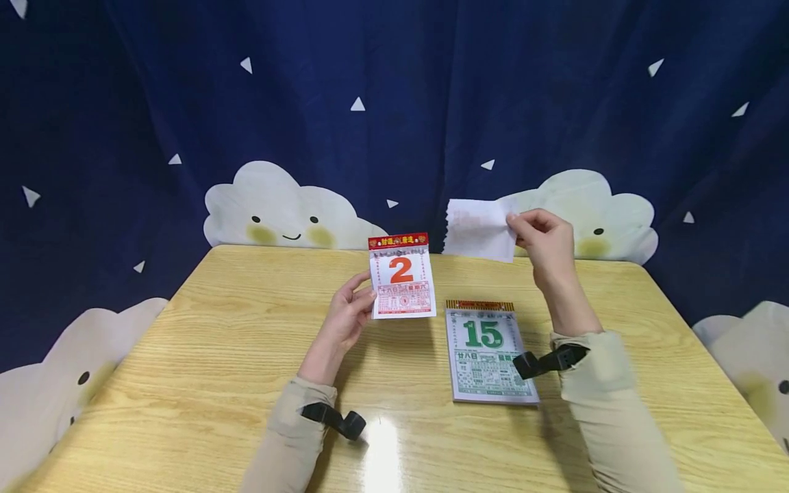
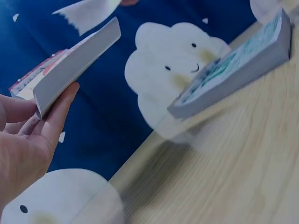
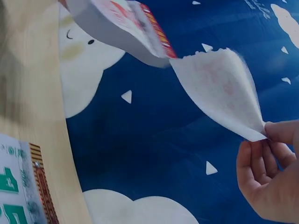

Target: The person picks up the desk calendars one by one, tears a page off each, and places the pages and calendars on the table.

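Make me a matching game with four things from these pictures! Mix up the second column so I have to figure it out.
Things:
1. Calendar with the big 2
2. Calendar with the big 15
3. Loose paper sheet
4. Curtain

Matches:
A. Lying on the table
B. Mostly dark blue
C. Held up in the left hand
D. Pinched by the right hand

Right pairs: 1-C, 2-A, 3-D, 4-B

Indoor tabletop spot, curtained; room type unclear.
On my feed I log: one wooden table [image 1: 216, 342], one navy curtain [image 1: 407, 61], printed smiling clouds [image 1: 286, 205].
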Demonstrator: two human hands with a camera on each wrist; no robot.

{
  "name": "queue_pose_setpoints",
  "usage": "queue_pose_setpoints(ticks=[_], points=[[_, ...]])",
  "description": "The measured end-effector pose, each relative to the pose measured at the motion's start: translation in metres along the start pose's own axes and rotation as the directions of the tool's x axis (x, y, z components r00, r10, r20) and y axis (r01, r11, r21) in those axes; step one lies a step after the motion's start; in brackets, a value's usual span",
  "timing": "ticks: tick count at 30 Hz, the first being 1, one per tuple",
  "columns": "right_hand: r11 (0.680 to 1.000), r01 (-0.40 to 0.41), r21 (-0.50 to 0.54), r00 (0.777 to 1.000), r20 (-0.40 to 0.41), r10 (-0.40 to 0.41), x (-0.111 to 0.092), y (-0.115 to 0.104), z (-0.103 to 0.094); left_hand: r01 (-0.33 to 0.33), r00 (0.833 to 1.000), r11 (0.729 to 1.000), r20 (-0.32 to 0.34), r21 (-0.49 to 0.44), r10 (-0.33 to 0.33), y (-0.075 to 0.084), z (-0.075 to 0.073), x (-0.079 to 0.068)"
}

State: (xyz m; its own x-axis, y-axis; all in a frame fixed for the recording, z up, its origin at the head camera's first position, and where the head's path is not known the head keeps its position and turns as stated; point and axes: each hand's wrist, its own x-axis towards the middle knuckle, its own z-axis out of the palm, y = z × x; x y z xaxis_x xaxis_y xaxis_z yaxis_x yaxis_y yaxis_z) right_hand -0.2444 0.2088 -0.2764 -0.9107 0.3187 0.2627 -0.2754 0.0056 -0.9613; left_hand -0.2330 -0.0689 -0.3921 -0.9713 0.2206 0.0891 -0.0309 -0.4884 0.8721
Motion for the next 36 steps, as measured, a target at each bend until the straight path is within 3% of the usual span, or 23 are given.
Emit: queue_pose_setpoints(ticks=[3, 8, 14, 19, 25, 36], points=[[1.000, -0.002, 0.029, 0.999, -0.039, 0.003, 0.002, -0.001, -0.005, 0.002, 1.000, 1.000, 0.014, 0.023, -0.002, 0.006, -0.007, -0.002], [1.000, 0.006, -0.013, 0.998, -0.058, -0.007, 0.000, 0.003, -0.006, 0.012, 0.999, 0.998, 0.034, 0.055, -0.014, 0.012, -0.011, -0.005], [0.989, 0.039, -0.140, 0.996, -0.068, -0.049, -0.005, 0.012, 0.000, 0.019, 0.999, 0.996, 0.024, 0.083, -0.021, 0.018, -0.020, -0.009], [0.959, 0.096, -0.268, 0.993, -0.040, -0.111, -0.012, 0.022, 0.006, 0.035, 0.999, 0.995, 0.027, 0.094, -0.038, 0.021, -0.029, -0.014], [0.894, 0.175, -0.414, 0.983, 0.018, -0.184, -0.019, 0.035, 0.013, 0.052, 0.999, 0.991, -0.006, 0.126, -0.052, 0.021, -0.038, -0.019], [0.845, 0.300, -0.443, 0.954, 0.135, -0.267, -0.036, 0.059, 0.029, 0.096, 0.995, 0.981, -0.032, 0.167, -0.092, 0.019, -0.053, -0.025]])
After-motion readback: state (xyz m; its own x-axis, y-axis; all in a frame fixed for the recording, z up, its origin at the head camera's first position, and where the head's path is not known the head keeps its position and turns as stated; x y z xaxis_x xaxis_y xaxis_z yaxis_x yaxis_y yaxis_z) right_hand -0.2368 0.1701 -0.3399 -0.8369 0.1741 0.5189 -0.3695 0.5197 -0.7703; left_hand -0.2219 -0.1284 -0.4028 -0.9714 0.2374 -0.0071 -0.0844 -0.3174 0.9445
